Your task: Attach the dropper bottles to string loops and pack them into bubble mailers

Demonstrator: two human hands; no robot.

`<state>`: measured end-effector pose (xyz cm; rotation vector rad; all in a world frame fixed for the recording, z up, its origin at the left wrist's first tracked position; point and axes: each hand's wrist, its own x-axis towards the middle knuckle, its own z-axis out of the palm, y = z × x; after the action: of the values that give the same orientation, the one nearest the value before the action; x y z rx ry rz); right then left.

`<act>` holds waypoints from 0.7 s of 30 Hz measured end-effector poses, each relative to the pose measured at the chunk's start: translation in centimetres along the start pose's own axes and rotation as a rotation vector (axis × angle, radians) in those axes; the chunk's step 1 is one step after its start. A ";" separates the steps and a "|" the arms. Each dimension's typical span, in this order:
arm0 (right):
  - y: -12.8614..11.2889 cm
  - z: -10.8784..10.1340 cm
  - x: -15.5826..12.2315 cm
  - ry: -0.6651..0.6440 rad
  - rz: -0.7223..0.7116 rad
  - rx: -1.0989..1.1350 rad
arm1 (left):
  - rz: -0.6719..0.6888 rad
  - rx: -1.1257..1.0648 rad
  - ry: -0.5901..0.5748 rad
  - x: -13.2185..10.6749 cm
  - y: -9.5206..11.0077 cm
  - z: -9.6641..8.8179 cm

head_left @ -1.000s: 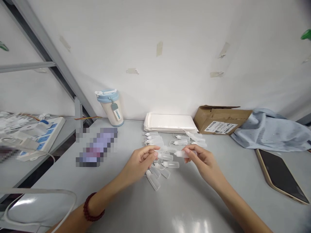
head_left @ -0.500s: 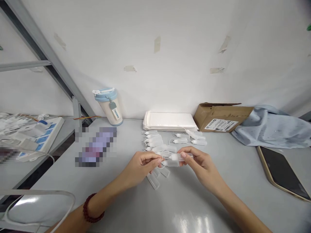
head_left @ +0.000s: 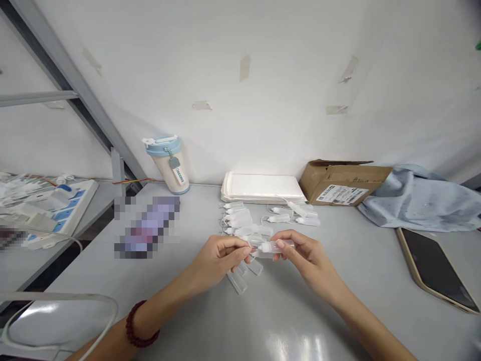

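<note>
My right hand [head_left: 303,251] holds a small translucent dropper bottle [head_left: 268,247] by its body, thumb on top, with the white nozzle aimed left. Facing that nozzle, my left hand [head_left: 223,255] is closed in a pinch. Its fingertips hide what they grip; a thin white strand shows beside them. Under and around both hands lie more dropper bottles, one group [head_left: 239,218] at the back left and another [head_left: 280,218] at the back right. Several [head_left: 236,282] lie close below my left fingertips.
Behind the bottles is a stack of white envelopes [head_left: 263,187], with a cardboard box [head_left: 343,183] and a grey-blue cloth [head_left: 417,200] to its right. A phone [head_left: 438,265] lies at the right. A tumbler [head_left: 169,163], a blurred flat object [head_left: 150,228] and a power strip [head_left: 71,210] are leftward.
My right hand has shifted slightly left with the bottle, bringing its nozzle nearer my left fingertips. The left hand stays in nearly the same place.
</note>
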<state>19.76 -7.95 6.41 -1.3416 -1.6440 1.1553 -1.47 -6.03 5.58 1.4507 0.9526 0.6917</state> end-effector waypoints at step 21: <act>0.8 1.2 -0.2 -0.097 -0.090 -0.149 | -0.053 0.150 -0.036 -0.4 0.2 0.9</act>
<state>18.99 -8.35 5.28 -1.3059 -1.8726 1.0776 -0.85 -6.85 5.76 1.5581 1.0290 0.5637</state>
